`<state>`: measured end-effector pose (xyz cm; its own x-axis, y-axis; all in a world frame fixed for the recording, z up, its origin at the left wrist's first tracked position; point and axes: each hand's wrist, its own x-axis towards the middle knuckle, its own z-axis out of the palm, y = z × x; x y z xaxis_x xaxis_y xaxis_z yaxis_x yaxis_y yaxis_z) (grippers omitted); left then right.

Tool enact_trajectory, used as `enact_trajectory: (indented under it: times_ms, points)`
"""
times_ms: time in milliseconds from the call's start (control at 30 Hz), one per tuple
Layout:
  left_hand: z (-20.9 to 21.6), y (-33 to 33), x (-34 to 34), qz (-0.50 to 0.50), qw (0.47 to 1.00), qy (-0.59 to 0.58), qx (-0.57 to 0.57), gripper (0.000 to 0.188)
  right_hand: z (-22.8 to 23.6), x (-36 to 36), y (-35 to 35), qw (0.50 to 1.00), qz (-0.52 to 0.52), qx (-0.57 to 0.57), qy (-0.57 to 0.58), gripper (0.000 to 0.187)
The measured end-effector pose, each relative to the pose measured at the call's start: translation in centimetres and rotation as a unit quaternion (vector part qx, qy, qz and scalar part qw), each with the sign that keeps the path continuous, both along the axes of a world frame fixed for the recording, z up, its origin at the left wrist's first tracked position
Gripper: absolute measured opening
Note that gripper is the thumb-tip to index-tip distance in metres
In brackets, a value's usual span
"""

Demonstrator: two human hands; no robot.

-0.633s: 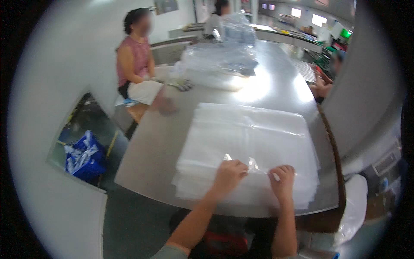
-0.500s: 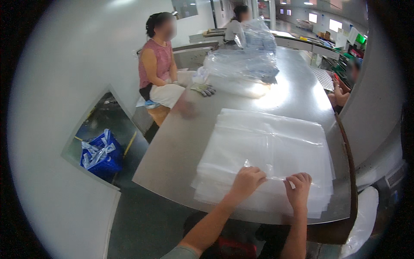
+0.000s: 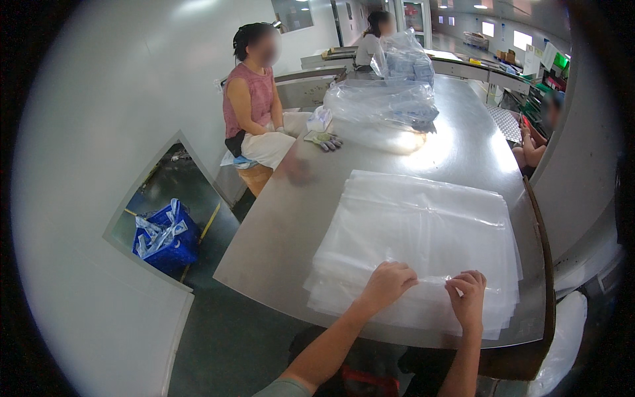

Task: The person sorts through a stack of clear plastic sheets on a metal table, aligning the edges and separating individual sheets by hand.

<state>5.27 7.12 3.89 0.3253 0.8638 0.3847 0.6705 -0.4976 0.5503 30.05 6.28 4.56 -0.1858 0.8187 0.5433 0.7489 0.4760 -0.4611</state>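
Note:
A stack of clear plastic bags [image 3: 423, 218] lies flat on the metal table [image 3: 264, 245] in front of me, its sheets slightly fanned at the near edge. My left hand [image 3: 391, 283] is closed, its fingertips pinching the near edge of the top plastic bag. A short way to the right, my right hand [image 3: 468, 294] pinches the same edge between thumb and fingers. Between the two hands the edge looks slightly lifted and creased.
Farther along the table lie a large clear plastic bundle [image 3: 383, 106] and a grey glove [image 3: 324, 140]. A person [image 3: 254, 99] sits at the left side; others are farther back and at right. A blue crate [image 3: 169, 241] with plastic stands on the floor beyond a wall opening.
The view has shifted slightly, so everything sits a little lower and to the right. Both hands keep their pinch on the bag edge, with little visible movement.

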Motion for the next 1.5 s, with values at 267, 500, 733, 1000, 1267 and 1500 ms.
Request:
enact_trajectory:
  times_ms: [267, 500, 733, 1000, 1267, 1500]
  points:
    - [0.3, -0.2, 0.3, -0.008, 1.000, -0.009, -0.015, 0.019, 1.1, -1.1, -0.9, 0.999, 0.011, -0.032, -0.013, 0.025]
    - [0.9, -0.3, 0.3, 0.004, 0.999, -0.040, -0.032, 0.016, -0.6, -2.7, -0.3, 0.999, 0.024, -0.022, -0.037, 0.014]
    - [1.4, -0.3, 0.7, 0.008, 0.998, -0.036, -0.059, 0.016, -0.7, -2.5, -0.4, 0.998, 0.021, -0.031, -0.043, 0.008]
    - [1.2, -0.7, 1.0, 0.002, 0.998, -0.024, -0.059, 0.016, -1.4, -2.9, -0.3, 0.999, 0.007, -0.031, -0.042, 0.008]
    - [0.9, -0.4, 1.5, 0.003, 0.999, -0.014, -0.043, 0.017, -1.2, -2.9, -0.3, 0.998, 0.012, -0.057, -0.025, 0.016]
    - [1.2, -0.3, 1.6, 0.014, 1.000, -0.002, -0.027, 0.016, -1.0, -2.1, -0.1, 0.999, -0.010, -0.023, -0.029, 0.013]
